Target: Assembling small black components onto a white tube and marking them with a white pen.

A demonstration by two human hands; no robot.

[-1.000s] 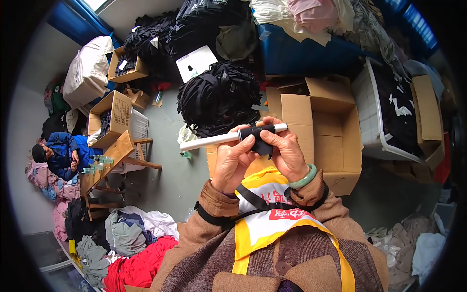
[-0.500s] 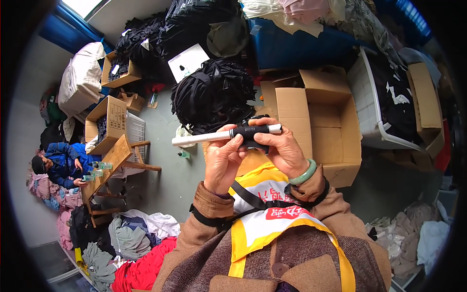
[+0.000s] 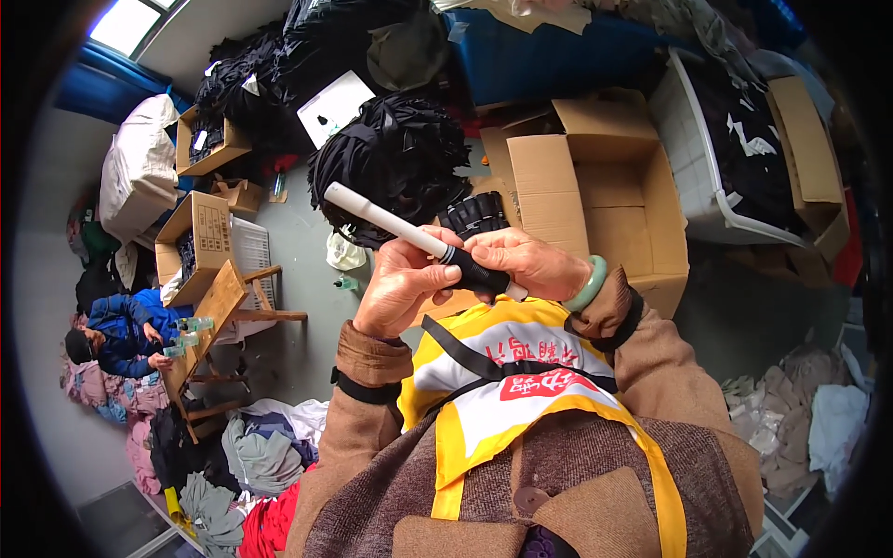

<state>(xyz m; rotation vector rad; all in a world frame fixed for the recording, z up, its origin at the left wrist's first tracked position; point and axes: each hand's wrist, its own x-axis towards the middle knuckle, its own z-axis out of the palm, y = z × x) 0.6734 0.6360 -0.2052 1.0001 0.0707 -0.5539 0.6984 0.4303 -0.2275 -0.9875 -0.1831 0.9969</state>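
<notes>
Your left hand (image 3: 400, 286) was closed around a white tube (image 3: 377, 214), which slanted from upper left down to lower right just above your apron (image 3: 474, 432), with a black sleeve (image 3: 481, 276) around its lower part. Your right hand (image 3: 535, 266) lay against that sleeve, fingertips touching it — whether they pinched it could not be told. Just beyond your hands sat a black bundle (image 3: 474, 214), near the open cardboard box (image 3: 551, 191).
</notes>
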